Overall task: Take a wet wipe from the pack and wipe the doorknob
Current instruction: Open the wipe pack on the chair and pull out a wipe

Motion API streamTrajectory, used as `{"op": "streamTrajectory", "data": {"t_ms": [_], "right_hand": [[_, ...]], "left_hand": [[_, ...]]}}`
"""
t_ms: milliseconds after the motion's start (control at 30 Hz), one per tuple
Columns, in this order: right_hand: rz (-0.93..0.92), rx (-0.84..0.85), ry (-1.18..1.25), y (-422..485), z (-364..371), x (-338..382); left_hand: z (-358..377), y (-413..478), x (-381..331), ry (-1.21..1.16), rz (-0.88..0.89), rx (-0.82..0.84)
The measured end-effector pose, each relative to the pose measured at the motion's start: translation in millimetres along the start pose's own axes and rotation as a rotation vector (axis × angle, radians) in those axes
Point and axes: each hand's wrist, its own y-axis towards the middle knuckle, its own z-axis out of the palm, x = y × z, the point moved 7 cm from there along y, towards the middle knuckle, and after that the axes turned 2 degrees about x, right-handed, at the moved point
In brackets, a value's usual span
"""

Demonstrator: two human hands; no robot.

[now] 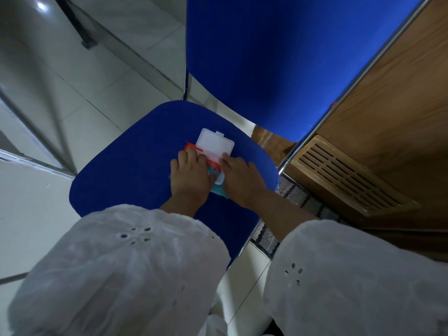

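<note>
On the blue padded chair seat, the soft red-and-teal wet-wipe pack, its white plastic lid flipped open, was pressed flat by the left hand and right hand, fingers at the opening, no limp, light wipe yet pinched.

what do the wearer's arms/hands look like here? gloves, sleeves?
Left hand and right hand are bare: no gloves, rings or watch visible. Both arms wear loose white sleeves with small eyelet-hole clusters, ending short of the wrists, forearms uncovered.
</note>
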Motion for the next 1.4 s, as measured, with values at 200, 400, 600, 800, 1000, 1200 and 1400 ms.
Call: {"op": "streamTrajectory", "data": {"t_ms": [200,400,600,800,1000,1200,1400], "right_hand": [[-0.019,0.065,-0.004,0,-5,-2],[-0.01,0.078,0.022,-2,-4,-2],[-0.012,0.104,0.037,-3,-2,-2],[-0.01,0.117,0.048,-1,-2,-4],[-0.01,0.114,0.065,-1,-2,-4],[-0.011,0.107,0.067,0,-3,-3],[-0.012,0.093,0.065,-1,-4,-1]], "left_hand": [[1,3,-13,0.101,-0.006,0.039],[4,4,-18,0.101,0.018,0.112],[5,4,-20,0.099,-0.006,0.104],[3,8,-15,0.065,-0.054,0.113],[5,9,-18,0.073,-0.068,0.114],[2,13,-22,0.114,-0.027,0.089],[-2,8,-20,0.139,0.077,0.053]]}}
